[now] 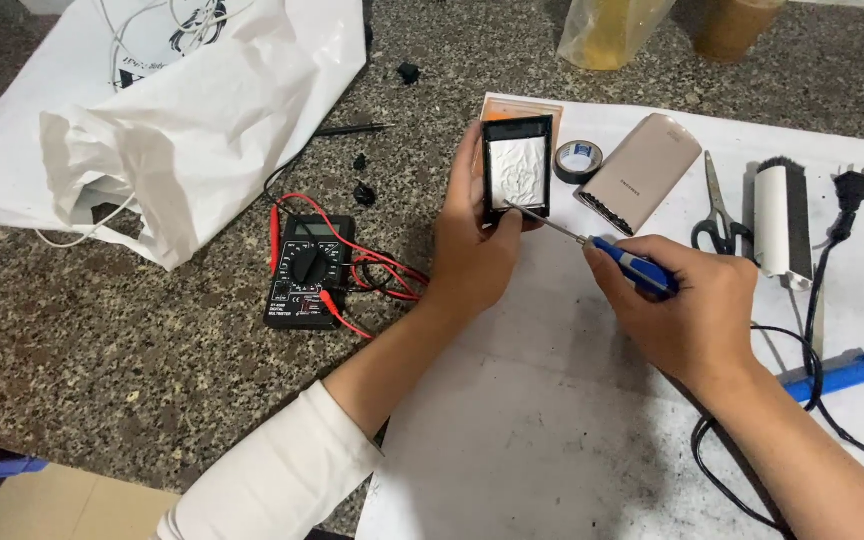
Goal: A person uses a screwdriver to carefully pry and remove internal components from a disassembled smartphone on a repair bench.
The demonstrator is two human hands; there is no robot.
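Observation:
My left hand (pixel 472 245) holds up a small black rectangular case (pixel 517 165) with a crumpled silver pouch showing inside it. My right hand (pixel 687 300) grips a blue-handled screwdriver (pixel 632 265). Its thin metal shaft reaches left, and its tip touches the lower edge of the case near my left thumb. Both hands hover over a large white paper sheet (pixel 552 430) on the speckled stone counter.
A black multimeter (pixel 307 270) with red leads lies left of my hand. A white plastic bag (pixel 182 110) covers the upper left. On the paper lie a tape roll (pixel 578 160), a beige power bank (pixel 642 172), scissors (pixel 720 215), a white cylinder (pixel 782 220) and a black cord with plug (pixel 852 190).

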